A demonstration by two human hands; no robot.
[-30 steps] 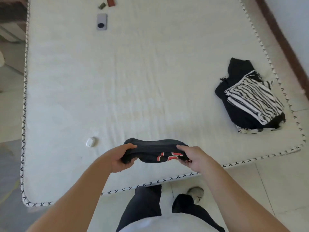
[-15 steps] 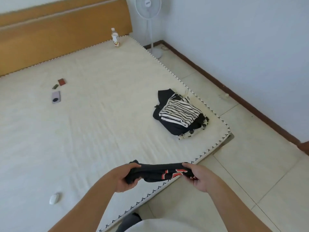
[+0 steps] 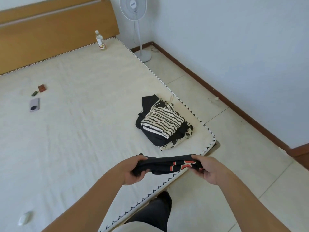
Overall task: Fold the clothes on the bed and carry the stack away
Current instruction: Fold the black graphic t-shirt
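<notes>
On the bed (image 3: 80, 131), the stack (image 3: 163, 123) lies at 1 o'clock from the hands; phone (image 3: 34, 104) at 10 o'clock, bottle (image 3: 100, 40) at 11 by the headboard (image 3: 55, 29); fan (image 3: 136, 27) stands behind the bed's corner

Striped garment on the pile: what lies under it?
Under the striped garment lies a folded black garment, and beneath that a floral-print piece peeks out at the near edge. Whether more pieces lie between them is covered.

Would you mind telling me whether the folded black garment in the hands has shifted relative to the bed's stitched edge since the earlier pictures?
Yes. The black garment earlier sat over the mattress; now its right end overhangs the stitched edge, toward the stack.
</notes>
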